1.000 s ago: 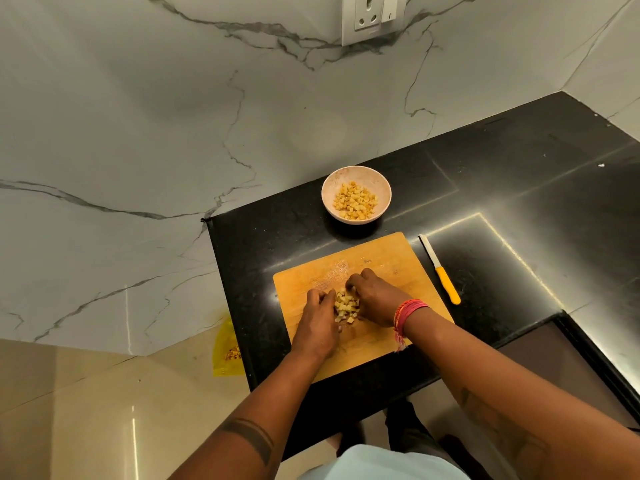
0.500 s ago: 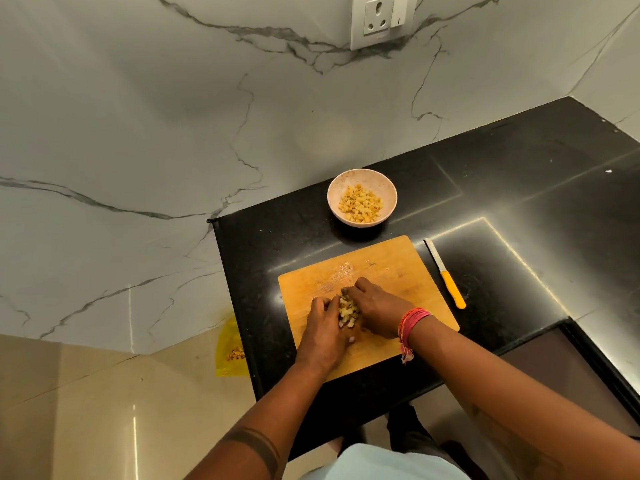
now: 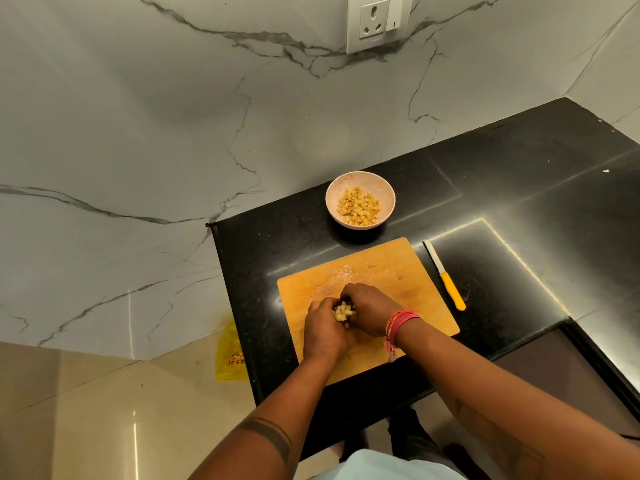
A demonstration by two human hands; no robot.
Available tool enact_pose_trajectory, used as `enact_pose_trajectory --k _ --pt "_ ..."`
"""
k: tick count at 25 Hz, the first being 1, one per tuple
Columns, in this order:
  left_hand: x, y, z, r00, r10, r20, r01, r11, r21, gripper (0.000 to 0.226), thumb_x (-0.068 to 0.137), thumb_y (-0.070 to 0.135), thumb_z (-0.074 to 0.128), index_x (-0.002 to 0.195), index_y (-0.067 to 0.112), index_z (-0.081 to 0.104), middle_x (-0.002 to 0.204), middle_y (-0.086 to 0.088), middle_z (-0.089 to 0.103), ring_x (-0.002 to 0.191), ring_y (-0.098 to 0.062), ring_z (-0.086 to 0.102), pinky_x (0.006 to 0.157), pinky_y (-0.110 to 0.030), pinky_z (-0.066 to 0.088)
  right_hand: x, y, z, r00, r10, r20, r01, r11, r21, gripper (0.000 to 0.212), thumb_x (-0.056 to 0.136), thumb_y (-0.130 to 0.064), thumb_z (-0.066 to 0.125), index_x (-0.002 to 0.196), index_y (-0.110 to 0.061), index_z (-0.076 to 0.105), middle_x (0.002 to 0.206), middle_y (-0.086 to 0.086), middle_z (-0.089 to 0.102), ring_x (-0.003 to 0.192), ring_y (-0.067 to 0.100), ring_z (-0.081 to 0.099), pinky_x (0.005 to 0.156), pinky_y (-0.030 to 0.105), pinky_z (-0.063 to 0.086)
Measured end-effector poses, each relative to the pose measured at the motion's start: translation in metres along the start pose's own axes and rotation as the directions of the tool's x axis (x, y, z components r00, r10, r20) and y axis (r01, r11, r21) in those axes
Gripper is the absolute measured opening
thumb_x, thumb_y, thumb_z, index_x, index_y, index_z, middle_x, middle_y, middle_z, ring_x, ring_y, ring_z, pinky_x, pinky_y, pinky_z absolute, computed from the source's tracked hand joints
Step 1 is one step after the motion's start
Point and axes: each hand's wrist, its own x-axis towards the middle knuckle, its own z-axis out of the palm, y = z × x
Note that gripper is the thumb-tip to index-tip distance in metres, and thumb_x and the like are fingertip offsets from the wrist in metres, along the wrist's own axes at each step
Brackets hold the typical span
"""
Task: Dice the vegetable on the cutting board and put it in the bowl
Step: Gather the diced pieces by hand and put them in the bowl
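I have my left hand [image 3: 323, 332] and right hand [image 3: 369, 311] cupped round the pile of pale yellow diced vegetable [image 3: 344, 311] at mid-frame on the rectangular wooden cutting board [image 3: 398, 271], fingers curled against it. Loose cubes could slip between my palms on the lift toward the round pinkish bowl [image 3: 360, 180] above, scattering over the black table [image 3: 502, 188].

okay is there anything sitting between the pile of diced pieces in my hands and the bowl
Nothing visible does. The diced pieces, cupped between the left hand and right hand, face bare cutting board and black counter up to the bowl. The knife lies off right.
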Motion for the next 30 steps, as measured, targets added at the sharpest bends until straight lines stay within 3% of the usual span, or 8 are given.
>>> enact_pose_trajectory --k 6,9,11,14,20,26,30 --pt "0.008 0.016 -0.001 0.985 -0.164 0.057 0.172 0.97 -0.17 0.048 0.091 0.0 0.061 0.135 0.018 0.06 0.135 -0.005 0.059 0.122 -0.025 0.056 0.098 -0.032 0.047 0.002 0.001 -0.005 0.983 0.176 0.061 -0.186 0.938 0.292 0.044 0.086 -0.004 0.068 0.13 -0.011 0.065 0.127 0.009 0.067 0.113 0.025 0.062 0.094 0.032 0.052" --pt "0.01 0.024 -0.011 0.951 -0.276 0.141 0.308 0.891 -0.332 0.045 0.091 -0.001 0.053 0.13 0.017 0.066 0.12 -0.001 0.067 0.105 -0.022 0.065 0.079 -0.034 0.059 -0.002 -0.001 -0.012 0.966 0.238 0.099 -0.255 0.823 0.508 0.047 0.083 0.006 0.06 0.128 -0.005 0.067 0.124 0.011 0.068 0.113 0.026 0.063 0.092 0.036 0.053" --pt "0.012 0.028 -0.017 0.947 -0.289 0.141 0.321 0.856 -0.404 0.032 0.096 0.007 0.052 0.119 0.019 0.072 0.1 0.005 0.068 0.09 -0.015 0.064 0.066 -0.03 0.056 -0.003 0.0 -0.016 0.958 0.264 0.113 -0.273 0.716 0.642 0.041 0.083 0.009 0.056 0.12 -0.003 0.071 0.114 0.016 0.072 0.099 0.028 0.068 0.09 0.046 0.057" --pt "0.015 0.038 -0.018 0.951 -0.295 0.094 0.306 0.852 -0.424 0.022 0.1 0.015 0.055 0.111 0.02 0.074 0.089 0.011 0.065 0.088 -0.011 0.062 0.07 -0.026 0.052 -0.002 0.008 -0.026 0.951 0.275 0.144 -0.295 0.656 0.695 0.037 0.086 0.01 0.057 0.117 -0.002 0.073 0.106 0.016 0.074 0.096 0.031 0.071 0.089 0.051 0.06" --pt "0.033 0.072 -0.009 0.946 -0.312 0.093 0.322 0.851 -0.414 0.016 0.097 0.016 0.064 0.105 0.02 0.077 0.091 0.008 0.07 0.089 -0.014 0.066 0.086 -0.036 0.059 -0.004 0.027 -0.069 0.94 0.271 0.209 -0.328 0.539 0.776 0.031 0.09 0.014 0.057 0.113 0.001 0.072 0.107 0.019 0.073 0.104 0.035 0.071 0.09 0.041 0.061" --pt "0.085 0.137 -0.019 0.959 -0.282 0.037 0.274 0.88 -0.388 0.016 0.088 0.015 0.065 0.086 0.021 0.079 0.087 -0.001 0.076 0.085 -0.024 0.071 0.081 -0.044 0.061 0.033 0.052 -0.138 0.963 0.246 0.113 -0.249 0.634 0.732 0.031 0.088 0.008 0.062 0.108 -0.009 0.077 0.103 0.011 0.076 0.099 0.028 0.073 0.092 0.043 0.06" --pt "0.14 0.187 -0.046 0.946 -0.323 -0.04 0.262 0.828 -0.496 0.031 0.089 0.014 0.065 0.119 0.009 0.07 0.112 -0.01 0.071 0.093 -0.025 0.066 0.068 -0.03 0.053 0.084 0.051 -0.196 0.975 0.223 -0.014 -0.161 0.744 0.648 0.034 0.084 0.007 0.066 0.112 -0.009 0.076 0.11 0.012 0.074 0.104 0.027 0.071 0.097 0.042 0.058"
